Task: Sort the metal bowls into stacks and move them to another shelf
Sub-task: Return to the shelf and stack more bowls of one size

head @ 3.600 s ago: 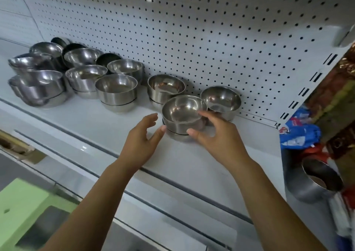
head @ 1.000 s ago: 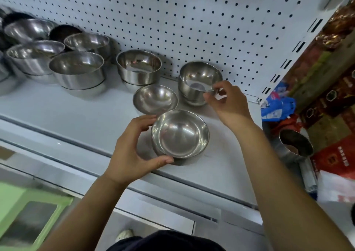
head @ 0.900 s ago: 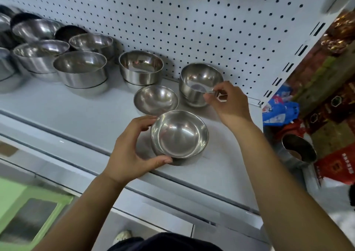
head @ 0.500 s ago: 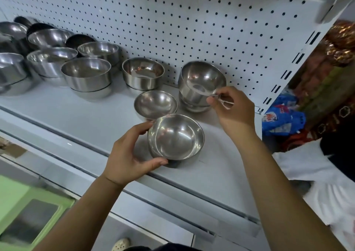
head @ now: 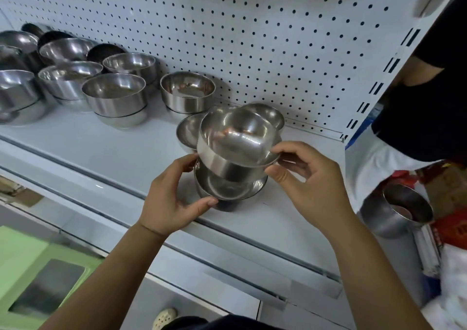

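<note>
Stool: one pale green plastic stool [head: 30,259], lower left, below the shelf.
Shelf: one white metal shelf [head: 101,153] with a white pegboard back [head: 252,39].
Left group: a cluster of round steel bowls [head: 69,77] at the shelf's left end. Seven shiny mouths and three dark ones behind them can be counted; the frame edge cuts the group.
Stacked pair: one straight-sided steel bowl [head: 187,92] nested on a second, near the pegboard and apart from the cluster.
Small bowl: one shallow steel bowl [head: 188,130], half hidden behind the raised one.
Left grip: the left grip [head: 174,198] grasps the lower bowl, thumb on its near rim, fingers curled round its far side.
Lower bowl: one wide steel bowl [head: 230,185] standing on the shelf's front edge.
Raised bowl: one deep steel bowl [head: 235,137], tilted, base dipping into the lower bowl's mouth; whether they touch cannot be told.
Back bowl: one steel bowl [head: 267,115] behind the raised bowl, by the pegboard.
Right grip: the right grip [head: 310,178] pinches the raised bowl's right rim.
Pot: one steel pot [head: 399,211] past the shelf's right end.
</note>
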Available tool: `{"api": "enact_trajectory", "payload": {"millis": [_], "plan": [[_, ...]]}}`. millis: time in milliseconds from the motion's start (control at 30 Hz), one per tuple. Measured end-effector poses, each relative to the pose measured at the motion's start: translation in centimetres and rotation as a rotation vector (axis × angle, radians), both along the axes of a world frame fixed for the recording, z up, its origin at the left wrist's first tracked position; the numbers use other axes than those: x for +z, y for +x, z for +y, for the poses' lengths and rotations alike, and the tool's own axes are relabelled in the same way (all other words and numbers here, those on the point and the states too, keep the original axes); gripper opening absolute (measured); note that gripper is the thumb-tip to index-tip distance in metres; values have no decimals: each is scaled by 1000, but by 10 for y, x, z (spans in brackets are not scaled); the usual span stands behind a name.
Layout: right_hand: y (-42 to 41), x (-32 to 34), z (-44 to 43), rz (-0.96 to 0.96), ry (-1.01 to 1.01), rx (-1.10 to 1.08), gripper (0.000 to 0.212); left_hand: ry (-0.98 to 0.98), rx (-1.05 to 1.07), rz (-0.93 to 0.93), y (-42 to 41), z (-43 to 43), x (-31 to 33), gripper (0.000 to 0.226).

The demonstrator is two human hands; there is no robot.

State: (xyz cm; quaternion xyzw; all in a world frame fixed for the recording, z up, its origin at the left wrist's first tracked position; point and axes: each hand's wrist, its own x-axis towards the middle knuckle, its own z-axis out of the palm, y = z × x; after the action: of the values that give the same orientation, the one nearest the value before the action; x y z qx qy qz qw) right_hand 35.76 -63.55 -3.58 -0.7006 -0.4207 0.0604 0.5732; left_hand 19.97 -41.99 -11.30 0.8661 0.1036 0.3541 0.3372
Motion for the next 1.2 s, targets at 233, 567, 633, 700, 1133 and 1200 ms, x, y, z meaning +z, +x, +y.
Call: {"api": "enact_trajectory", "payload": {"millis": [233,567,633,700,1133,1200], "plan": [[-7,-14,-5,-75,-114,-2,32,30,25,-8,0,3,-6,87],[-7,-21,-10,214,-164,82,77,21,11,-31,0,2,-5,76],[-8,-28,-9,279,-211,94,84,20,14,-32,0,1,-4,76],[-11,-33,-5,315,-244,121,89,6,13,-39,0,0,-2,75],[-50,-25,34,307,-189,118,88,-219,115,-174,-42,-6,8,68],[-59,-24,49,310,-178,145,84,-294,125,-178,-53,3,12,61]]}}
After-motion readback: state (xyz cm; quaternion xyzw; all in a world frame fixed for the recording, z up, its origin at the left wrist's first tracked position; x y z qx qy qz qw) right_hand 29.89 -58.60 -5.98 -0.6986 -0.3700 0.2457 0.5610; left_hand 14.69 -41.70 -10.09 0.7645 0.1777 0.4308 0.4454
